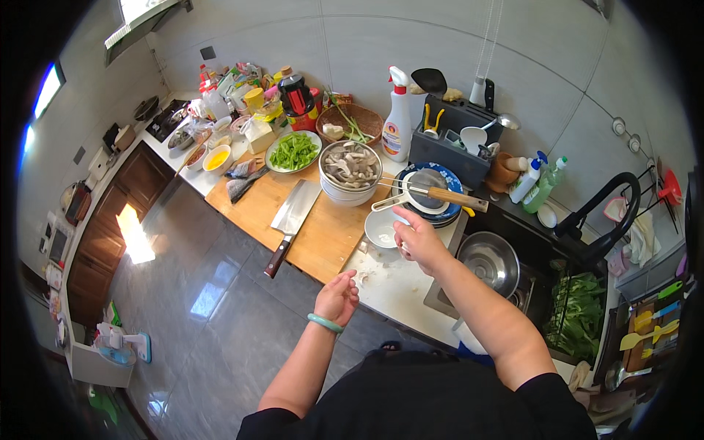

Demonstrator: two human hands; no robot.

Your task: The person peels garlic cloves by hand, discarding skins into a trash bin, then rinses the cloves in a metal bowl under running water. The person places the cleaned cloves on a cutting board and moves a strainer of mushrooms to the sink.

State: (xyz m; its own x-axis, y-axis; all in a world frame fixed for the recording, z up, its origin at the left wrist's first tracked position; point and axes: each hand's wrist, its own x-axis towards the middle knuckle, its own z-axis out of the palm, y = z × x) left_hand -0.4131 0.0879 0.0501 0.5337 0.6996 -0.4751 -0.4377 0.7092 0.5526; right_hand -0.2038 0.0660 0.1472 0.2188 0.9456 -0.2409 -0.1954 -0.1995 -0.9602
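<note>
My right hand (421, 242) is over the counter with its index finger stretched towards a small white bowl (379, 230). No object shows in it. Near the corner of the wooden cutting board (324, 250), my left hand (337, 300) has its fingers curled, with nothing visible in them; a green bangle (325, 323) circles the wrist. A cleaver (294, 212) lies flat on the board, its handle past the front edge. Behind it, a strainer of sliced mushrooms (350, 165) rests on a white bowl (348, 193). The wooden strainer handle (457, 198) points right, over stacked blue plates (455, 173).
A plate of chopped green peppers (294, 151), fish pieces (240, 180) and a bowl of beaten egg (218, 159) stand left. A spray bottle (396, 118) is beside a dark knife holder (448, 132). Right, the sink holds a steel basin (488, 264) and leafy greens (575, 313).
</note>
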